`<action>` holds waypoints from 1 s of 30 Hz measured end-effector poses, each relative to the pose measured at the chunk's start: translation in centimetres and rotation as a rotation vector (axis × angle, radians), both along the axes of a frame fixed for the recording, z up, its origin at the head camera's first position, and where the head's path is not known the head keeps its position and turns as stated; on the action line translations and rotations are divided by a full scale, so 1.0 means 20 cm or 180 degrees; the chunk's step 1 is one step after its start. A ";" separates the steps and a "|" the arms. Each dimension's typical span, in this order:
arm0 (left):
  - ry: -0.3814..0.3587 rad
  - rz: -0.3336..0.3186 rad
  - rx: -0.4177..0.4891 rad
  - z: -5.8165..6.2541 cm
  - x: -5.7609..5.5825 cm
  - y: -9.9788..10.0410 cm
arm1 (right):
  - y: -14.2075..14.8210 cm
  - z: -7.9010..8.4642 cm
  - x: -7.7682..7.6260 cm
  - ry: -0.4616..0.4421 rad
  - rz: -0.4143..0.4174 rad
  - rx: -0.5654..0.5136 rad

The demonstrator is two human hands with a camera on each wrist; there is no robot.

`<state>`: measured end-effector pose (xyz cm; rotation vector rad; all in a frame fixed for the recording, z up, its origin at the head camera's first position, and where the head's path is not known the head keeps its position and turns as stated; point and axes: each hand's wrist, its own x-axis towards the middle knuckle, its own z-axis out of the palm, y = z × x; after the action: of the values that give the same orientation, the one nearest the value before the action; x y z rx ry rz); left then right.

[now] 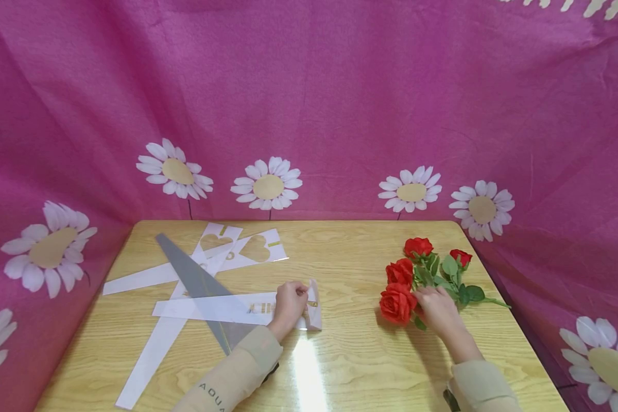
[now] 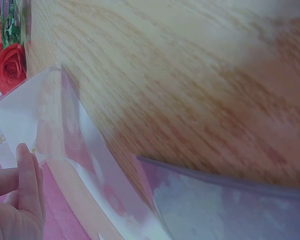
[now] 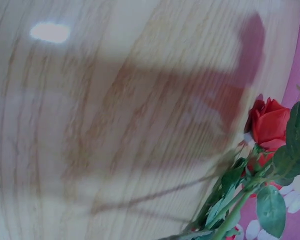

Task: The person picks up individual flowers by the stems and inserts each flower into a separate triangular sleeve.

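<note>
Beige sleeves point(image 1: 221, 380) lead to a left hand point(image 1: 290, 306) pinching a thin wrapper point(image 1: 232, 309), which hard squeezing could crease, and a right hand point(image 1: 438, 309) gripping roses point(image 1: 397, 303) whose overlapping leaves point(image 1: 450, 266) might snag.

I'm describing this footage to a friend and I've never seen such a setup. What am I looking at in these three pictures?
There is no machine here, only a person working bare-handed. The widest picture comes from a camera worn on the head, looking forward and down. The other two come from cameras worn on the left and right wrists. On the wooden table lie two white wrappers with heart-shaped windows and a grey wrapper. The left hand pinches the wide end of a third white wrapper. The right hand has its grip on red roses; how many it holds is hidden.
</note>
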<state>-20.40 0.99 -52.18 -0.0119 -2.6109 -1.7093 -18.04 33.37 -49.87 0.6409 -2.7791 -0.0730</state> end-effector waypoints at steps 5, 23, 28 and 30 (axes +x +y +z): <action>0.0031 0.0026 -0.0018 0.00 0.00 0.00 | -0.03 0.01 0.00 0.0018 -0.0023 -0.0076; 0.0024 0.0042 -0.0058 -0.01 0.00 0.00 | -0.13 0.08 -0.01 0.0017 0.0072 -0.0312; 0.0005 0.0025 -0.0071 -0.01 0.00 0.00 | -0.15 0.11 -0.03 0.0153 0.0084 -0.0664; 0.0012 0.0026 -0.0079 -0.01 0.00 0.00 | -0.15 0.12 -0.04 0.0212 0.0107 -0.0828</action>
<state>-20.36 0.98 -52.40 -0.0050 -2.6257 -1.6726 -18.92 30.32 -47.48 0.6053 -2.6499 0.2650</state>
